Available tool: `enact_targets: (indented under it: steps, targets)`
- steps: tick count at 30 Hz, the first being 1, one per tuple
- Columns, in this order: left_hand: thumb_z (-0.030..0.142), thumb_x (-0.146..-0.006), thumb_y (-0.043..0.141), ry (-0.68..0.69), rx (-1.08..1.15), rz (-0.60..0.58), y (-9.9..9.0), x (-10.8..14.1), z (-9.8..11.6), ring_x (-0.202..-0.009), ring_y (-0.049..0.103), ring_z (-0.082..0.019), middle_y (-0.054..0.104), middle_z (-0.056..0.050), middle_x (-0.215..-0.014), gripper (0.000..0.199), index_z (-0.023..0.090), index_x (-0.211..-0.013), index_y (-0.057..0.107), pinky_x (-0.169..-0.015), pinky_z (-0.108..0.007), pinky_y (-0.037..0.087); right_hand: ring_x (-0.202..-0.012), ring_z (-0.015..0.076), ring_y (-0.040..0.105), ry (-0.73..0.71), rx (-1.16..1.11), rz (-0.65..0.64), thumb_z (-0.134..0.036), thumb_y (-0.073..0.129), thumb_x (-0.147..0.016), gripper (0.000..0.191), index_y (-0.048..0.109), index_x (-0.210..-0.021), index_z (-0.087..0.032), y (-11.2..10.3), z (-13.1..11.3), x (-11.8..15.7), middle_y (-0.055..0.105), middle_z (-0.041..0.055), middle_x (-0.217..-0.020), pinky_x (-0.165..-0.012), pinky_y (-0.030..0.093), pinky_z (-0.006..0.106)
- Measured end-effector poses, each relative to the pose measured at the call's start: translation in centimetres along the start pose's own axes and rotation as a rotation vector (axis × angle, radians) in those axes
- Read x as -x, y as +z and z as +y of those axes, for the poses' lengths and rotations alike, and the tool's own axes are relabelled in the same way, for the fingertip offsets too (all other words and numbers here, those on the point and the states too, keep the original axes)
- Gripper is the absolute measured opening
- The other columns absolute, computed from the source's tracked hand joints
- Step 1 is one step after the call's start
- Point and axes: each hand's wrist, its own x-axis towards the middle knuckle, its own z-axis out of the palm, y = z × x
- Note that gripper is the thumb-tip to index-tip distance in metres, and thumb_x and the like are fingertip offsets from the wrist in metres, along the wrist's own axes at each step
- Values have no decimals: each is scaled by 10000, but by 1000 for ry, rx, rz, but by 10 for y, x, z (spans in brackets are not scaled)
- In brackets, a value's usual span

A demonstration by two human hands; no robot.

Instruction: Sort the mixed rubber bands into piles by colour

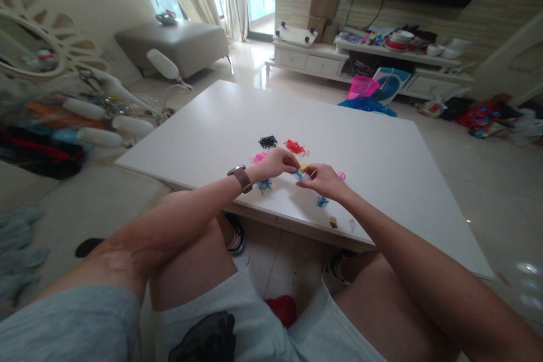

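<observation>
My left hand (278,163), with a brown-strapped watch on its wrist, pinches a small clear plastic packet (300,176) with blue bits in it. The fingers of my right hand (324,180) close on the packet's other side. Both hands are just above the white table (382,169). Small loose bands lie around them in heaps: black (267,141), red (294,147), pink (259,156) and blue (263,185). A yellow heap (303,165) is mostly hidden behind my hands. Beside my right hand are some pink bands (341,176) and a smaller blue heap (322,201).
Near the table's front edge lie a small gold-and-dark piece (333,222) and a small clear piece (352,225). A white lamp (163,65) with several arms stands left of the table. Beyond it are a bench (182,45), a TV cabinet (311,65) and a pink basket (363,87).
</observation>
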Motion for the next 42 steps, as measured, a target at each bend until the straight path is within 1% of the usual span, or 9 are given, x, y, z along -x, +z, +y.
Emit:
enact_targets:
  steps: [5, 13, 17, 22, 25, 28, 30, 35, 42]
  targets:
    - [124, -704, 796, -1, -49, 60, 1, -2, -4, -752, 705, -164, 767, -73, -812, 133, 111, -833, 767, -728, -274, 562, -718, 163, 631, -14, 5, -4, -370, 816, -723, 286, 773, -924, -171, 1, -1, 0, 714, 26, -791, -649, 431, 265]
    - [108, -791, 714, -1, 151, -33, 4, 0, 4, -800, 718, -160, 766, -90, -857, 169, 102, -960, 729, -742, -275, 568, -739, 176, 645, -11, -12, 27, -370, 808, -725, 285, 767, -935, -182, -1, -1, 0, 723, 28, -808, -672, 458, 282]
    - [11, -721, 686, 102, 122, 56, 5, -1, 12, -789, 692, -135, 722, -59, -890, 211, 113, -905, 689, -733, -274, 574, -772, 186, 664, 5, -92, 29, -331, 807, -717, 276, 742, -936, -176, 0, 1, -1, 733, 41, -848, -726, 499, 305]
    - [2, -732, 623, 215, 92, 132, 2, -4, 23, -778, 671, -124, 694, -44, -858, 177, 115, -859, 671, -742, -274, 557, -822, 207, 702, 36, -300, 36, -270, 810, -669, 279, 692, -907, -183, 2, 3, -5, 746, 55, -906, -746, 562, 335]
    - [29, -740, 619, 247, 79, 257, -11, -7, 29, -768, 657, -121, 690, -39, -827, 161, 123, -858, 674, -710, -252, 537, -848, 225, 716, 21, -468, 62, -309, 840, -641, 351, 676, -928, -192, -5, -1, -4, 748, 62, -930, -759, 590, 370]
    - [58, -751, 601, 194, 46, 347, -32, -9, 31, -687, 639, -111, 685, -34, -803, 163, 131, -875, 677, -614, -224, 497, -877, 229, 725, -31, -624, 108, -381, 873, -622, 433, 672, -961, -201, -19, -8, 0, 750, 61, -973, -803, 605, 398]
    - [83, -762, 597, 143, -54, 312, -49, -7, 29, -652, 627, -110, 685, -32, -772, 149, 132, -866, 692, -600, -223, 480, -868, 229, 729, -34, -650, 153, -407, 886, -614, 450, 672, -952, -201, -28, -12, 3, 753, 58, -963, -810, 609, 407]
    - [129, -706, 679, 22, -502, 16, -80, 3, 17, -636, 603, -126, 699, -18, -700, 132, 145, -808, 763, -633, -237, 447, -916, 244, 734, -31, -654, 204, -434, 896, -603, 459, 666, -924, -199, -37, -14, 8, 756, 61, -967, -839, 615, 421]
    - [133, -581, 783, -155, -712, -246, -86, 5, -6, -650, 615, -142, 728, -7, -699, 155, 184, -726, 789, -657, -232, 432, -905, 247, 734, -35, -562, 209, -435, 891, -608, 451, 661, -908, -189, -34, -11, 6, 753, 71, -972, -855, 622, 449]
